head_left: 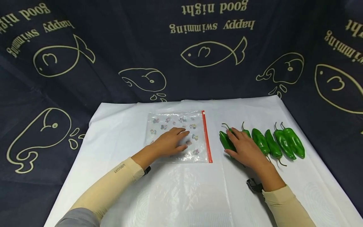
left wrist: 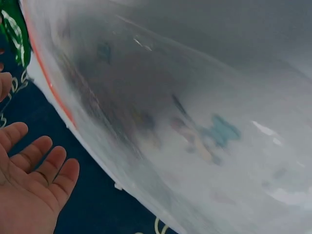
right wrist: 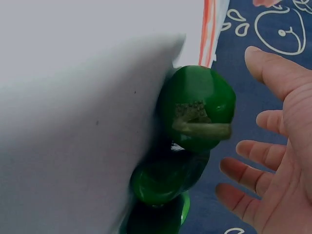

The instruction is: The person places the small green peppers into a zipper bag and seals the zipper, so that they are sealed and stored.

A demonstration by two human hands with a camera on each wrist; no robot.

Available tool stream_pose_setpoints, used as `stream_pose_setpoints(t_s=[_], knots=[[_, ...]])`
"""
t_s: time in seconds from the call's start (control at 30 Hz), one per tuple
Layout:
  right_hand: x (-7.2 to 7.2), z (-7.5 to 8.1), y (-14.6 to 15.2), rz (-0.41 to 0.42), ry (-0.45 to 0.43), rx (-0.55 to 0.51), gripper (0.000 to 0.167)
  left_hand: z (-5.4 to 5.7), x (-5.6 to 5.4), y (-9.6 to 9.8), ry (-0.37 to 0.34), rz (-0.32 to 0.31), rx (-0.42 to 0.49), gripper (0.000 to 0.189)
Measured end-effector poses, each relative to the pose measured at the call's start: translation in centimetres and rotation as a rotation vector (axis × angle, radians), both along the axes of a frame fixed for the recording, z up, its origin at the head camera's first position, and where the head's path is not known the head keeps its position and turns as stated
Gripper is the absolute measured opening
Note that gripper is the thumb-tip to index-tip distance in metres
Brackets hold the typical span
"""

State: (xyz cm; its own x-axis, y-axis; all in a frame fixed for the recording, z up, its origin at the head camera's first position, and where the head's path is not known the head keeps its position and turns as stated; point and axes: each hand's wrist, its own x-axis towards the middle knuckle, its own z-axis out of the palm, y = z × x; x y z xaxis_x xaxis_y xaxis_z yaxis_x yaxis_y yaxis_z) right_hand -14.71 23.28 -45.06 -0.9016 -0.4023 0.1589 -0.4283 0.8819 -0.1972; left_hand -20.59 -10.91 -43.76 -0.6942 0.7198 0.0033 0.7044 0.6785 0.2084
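A clear zip bag (head_left: 198,146) printed with small cartoon figures lies flat, its red zip edge (head_left: 208,138) facing right. My left hand (head_left: 171,142) is spread over the middle of the bag, holding nothing. In the left wrist view its fingers (left wrist: 44,151) are parted beside the bag's shiny film (left wrist: 219,180). Several green peppers (head_left: 261,142) lie in a row to the right of the bag. Above the leftmost pepper (head_left: 226,140) hovers my right hand (head_left: 245,149), partly hiding its neighbours. The right wrist view shows that hand's fingers (right wrist: 263,153) apart, beside a pepper's stem end (right wrist: 200,97).
A white cloth (head_left: 113,142) covers the table. Dark blue fabric (head_left: 141,37) with fish and whale drawings hangs behind and at both sides. A sheet of clear plastic (head_left: 187,192) lies in front of the bag.
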Motion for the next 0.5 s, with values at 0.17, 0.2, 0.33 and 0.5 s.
stream_pose_setpoints(t_s=[0.17,0.2,0.33,0.5], knots=[[-0.1,-0.1,0.0,0.0,0.013,-0.006,0.077,-0.4,-0.6,2.4,-0.03,0.017,-0.039,0.065],[-0.1,-0.2,0.0,-0.001,0.008,-0.006,0.077,-0.4,-0.8,2.9,-0.037,0.018,-0.043,0.065],[-0.1,-0.2,-0.1,-0.004,-0.013,-0.009,0.075,-0.5,-1.2,4.4,-0.057,0.025,-0.059,0.066],[-0.1,-0.2,-0.3,-0.013,-0.023,-0.011,0.073,-0.6,-1.6,5.9,-0.077,0.069,-0.066,0.066]])
